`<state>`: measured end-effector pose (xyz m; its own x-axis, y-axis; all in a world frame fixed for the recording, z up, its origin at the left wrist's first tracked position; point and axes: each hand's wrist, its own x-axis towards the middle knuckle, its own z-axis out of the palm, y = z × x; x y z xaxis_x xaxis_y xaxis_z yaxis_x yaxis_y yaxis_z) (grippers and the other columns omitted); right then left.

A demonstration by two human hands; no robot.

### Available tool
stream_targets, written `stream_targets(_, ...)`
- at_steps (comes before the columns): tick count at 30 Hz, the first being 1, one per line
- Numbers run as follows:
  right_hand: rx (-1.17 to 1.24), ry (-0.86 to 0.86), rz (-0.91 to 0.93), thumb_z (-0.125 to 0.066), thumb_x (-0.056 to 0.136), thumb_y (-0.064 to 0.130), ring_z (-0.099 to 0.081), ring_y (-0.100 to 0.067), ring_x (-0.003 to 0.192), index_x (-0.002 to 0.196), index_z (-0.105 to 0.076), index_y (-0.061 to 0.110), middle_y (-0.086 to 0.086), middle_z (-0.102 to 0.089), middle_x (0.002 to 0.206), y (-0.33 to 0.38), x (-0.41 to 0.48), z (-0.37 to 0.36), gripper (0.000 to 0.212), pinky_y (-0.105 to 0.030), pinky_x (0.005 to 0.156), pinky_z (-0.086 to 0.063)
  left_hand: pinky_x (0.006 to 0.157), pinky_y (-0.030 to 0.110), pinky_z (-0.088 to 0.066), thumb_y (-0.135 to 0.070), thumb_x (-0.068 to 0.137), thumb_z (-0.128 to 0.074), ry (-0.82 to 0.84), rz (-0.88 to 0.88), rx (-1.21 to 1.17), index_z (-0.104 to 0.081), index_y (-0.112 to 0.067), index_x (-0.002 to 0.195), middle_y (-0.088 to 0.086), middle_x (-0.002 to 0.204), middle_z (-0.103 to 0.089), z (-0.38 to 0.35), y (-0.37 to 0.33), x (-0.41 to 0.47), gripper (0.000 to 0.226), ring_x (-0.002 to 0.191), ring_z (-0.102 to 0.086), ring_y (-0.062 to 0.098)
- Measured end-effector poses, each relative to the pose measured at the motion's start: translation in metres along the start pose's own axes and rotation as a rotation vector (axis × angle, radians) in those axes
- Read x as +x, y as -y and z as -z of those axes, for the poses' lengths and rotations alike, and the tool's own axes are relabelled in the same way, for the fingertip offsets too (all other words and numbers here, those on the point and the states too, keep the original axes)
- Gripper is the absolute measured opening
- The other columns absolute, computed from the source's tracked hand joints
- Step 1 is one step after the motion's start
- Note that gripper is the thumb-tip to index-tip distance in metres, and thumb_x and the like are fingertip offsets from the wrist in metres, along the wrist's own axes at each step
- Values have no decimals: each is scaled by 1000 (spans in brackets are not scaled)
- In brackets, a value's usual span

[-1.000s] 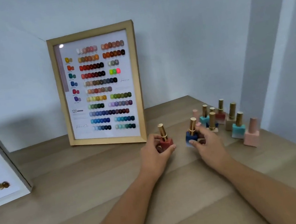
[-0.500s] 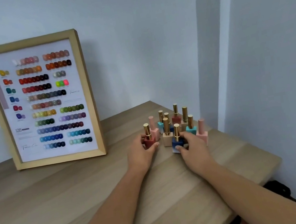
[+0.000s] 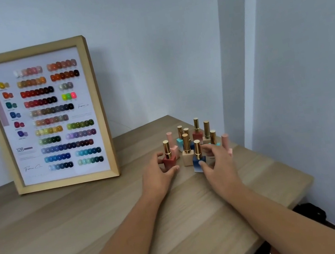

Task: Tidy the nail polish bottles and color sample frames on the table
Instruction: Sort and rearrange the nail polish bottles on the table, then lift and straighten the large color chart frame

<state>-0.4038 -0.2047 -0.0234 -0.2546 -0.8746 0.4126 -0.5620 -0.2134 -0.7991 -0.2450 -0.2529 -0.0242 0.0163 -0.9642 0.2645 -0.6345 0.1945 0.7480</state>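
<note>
On the light wooden table (image 3: 90,227), at centre frame, the left hand (image 3: 159,176) has its grip curled round a square red nail polish bottle with a gold cap (image 3: 169,160). Just right of it, the right hand (image 3: 218,164) has its grip pinching a square blue gold-capped bottle (image 3: 198,162). Both stand upright, with a beige bottle (image 3: 188,156) between them. Behind them crowd more upright bottles (image 3: 197,131). At upper left, a wooden-framed colour sample chart (image 3: 44,115) leans against the wall.

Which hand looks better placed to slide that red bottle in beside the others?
Left, probably. The left hand grips the red bottle, just beside the other bottles; the right hand is busy holding the blue bottle.
</note>
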Motion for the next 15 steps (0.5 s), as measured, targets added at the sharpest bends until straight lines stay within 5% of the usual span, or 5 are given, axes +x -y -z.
stream_targets(3, 36, -94, 130, -67, 79, 7, -51, -4, 100, 103, -52, 25, 20, -46, 95, 6, -11, 5, 33, -24, 93, -45, 68, 20, -44, -32, 74, -74, -62, 3, -13, -45, -21, 127, -2, 110, -58, 10, 6, -8, 61, 79, -56, 7)
stream_targets(7, 54, -37, 262, -68, 78, 8, -51, 0, 83, 97, -50, 27, 12, -51, 89, 22, -21, -4, 31, -12, 74, -44, 63, 16, -42, -29, 74, -75, -175, -26, -32, -53, -22, 110, -5, 96, -58, 35, 23, -18, 43, 77, -56, 7)
stream_targets(15, 76, 183, 306, -64, 82, 21, -49, -4, 92, 107, -50, 29, 12, -50, 100, 63, -13, -73, 30, -19, 79, -44, 66, 12, -39, -25, 79, -70, -360, 10, 49, -53, -23, 105, -7, 93, -57, 119, 78, -33, 31, 82, -53, 3)
